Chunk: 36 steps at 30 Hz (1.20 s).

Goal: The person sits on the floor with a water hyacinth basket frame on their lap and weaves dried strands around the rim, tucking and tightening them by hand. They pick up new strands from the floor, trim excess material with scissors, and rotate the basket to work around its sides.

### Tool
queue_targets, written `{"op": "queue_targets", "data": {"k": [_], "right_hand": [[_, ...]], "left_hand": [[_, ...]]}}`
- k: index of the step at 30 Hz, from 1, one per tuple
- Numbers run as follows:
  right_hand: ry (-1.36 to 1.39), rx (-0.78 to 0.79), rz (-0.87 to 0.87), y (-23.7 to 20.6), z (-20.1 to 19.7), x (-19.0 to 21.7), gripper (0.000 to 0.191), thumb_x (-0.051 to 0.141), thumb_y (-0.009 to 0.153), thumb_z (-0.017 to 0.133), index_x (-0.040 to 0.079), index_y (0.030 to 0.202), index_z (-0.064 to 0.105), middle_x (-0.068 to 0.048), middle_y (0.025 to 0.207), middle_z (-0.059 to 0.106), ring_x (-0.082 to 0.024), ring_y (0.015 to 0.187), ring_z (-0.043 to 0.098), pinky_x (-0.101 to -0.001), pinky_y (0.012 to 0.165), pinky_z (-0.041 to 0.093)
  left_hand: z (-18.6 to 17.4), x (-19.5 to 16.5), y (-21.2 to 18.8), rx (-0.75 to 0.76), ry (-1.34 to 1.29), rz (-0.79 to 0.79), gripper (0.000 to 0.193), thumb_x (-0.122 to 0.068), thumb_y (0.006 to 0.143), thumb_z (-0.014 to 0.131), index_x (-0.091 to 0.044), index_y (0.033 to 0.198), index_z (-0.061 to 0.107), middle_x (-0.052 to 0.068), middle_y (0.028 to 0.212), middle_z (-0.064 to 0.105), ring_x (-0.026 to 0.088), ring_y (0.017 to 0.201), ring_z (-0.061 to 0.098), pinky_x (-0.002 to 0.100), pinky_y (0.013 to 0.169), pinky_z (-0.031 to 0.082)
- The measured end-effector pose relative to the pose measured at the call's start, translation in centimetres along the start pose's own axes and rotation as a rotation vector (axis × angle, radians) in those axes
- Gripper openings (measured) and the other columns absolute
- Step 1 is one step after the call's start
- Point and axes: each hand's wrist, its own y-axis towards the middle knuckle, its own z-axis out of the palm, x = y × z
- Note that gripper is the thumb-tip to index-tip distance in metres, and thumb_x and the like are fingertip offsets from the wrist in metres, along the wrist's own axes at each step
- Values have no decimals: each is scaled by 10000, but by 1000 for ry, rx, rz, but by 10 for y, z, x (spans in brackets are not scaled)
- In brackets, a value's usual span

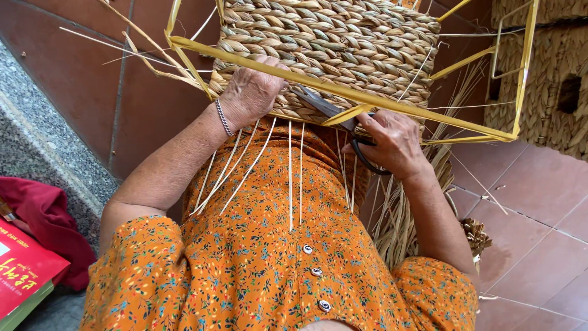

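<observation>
The half-woven basket of twisted pale seagrass rope [331,43] on a yellow metal wire frame [343,92] rests on the person's lap, over an orange floral dress [263,245]. The left hand [248,92] presses flat, fingers curled, on the basket's near bottom edge. The right hand [395,144] is closed through the loops of dark steel scissors [334,113], their blades lying against the weave by the frame's lower bar. Loose thin straw strands [291,178] hang from that edge. The blades could nick a woven rope instead of a stray strand, because they lie so close.
</observation>
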Motion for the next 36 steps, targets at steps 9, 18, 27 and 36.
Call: {"op": "queue_targets", "data": {"k": [9,18,27,36], "right_hand": [[-43,43,-9,-7,12,-11,618,613,755,856,138,1112,684,-44,860,640,-255,758,661,-416,596,490],[-252,68,-118,-7,42,-18,596,503,757,794,167,1235,673,-39,953,681,-231,859,721,-395,615,532],[-7,-38,-18,-30,20,-17,760,571,809,853,58,1335,658,-62,796,665,-209,681,646,-391,606,519],[-65,-33,383,-83,-15,21,748,520,778,902,92,1335,646,-56,820,645,-221,746,655,-378,667,536]], "left_hand": [[-2,-1,2,19,-50,-17,96,-126,1026,649,-44,981,626,77,878,574,224,860,607,370,792,525],[3,0,0,45,-7,-46,46,-69,1003,633,-65,979,594,64,849,565,196,822,608,354,735,533],[6,16,-1,2,-464,-331,103,2,1011,627,-25,980,532,91,858,632,142,701,648,257,616,601],[36,-12,54,18,-874,-224,73,17,917,703,4,975,745,81,923,695,156,820,701,310,738,600]]}}
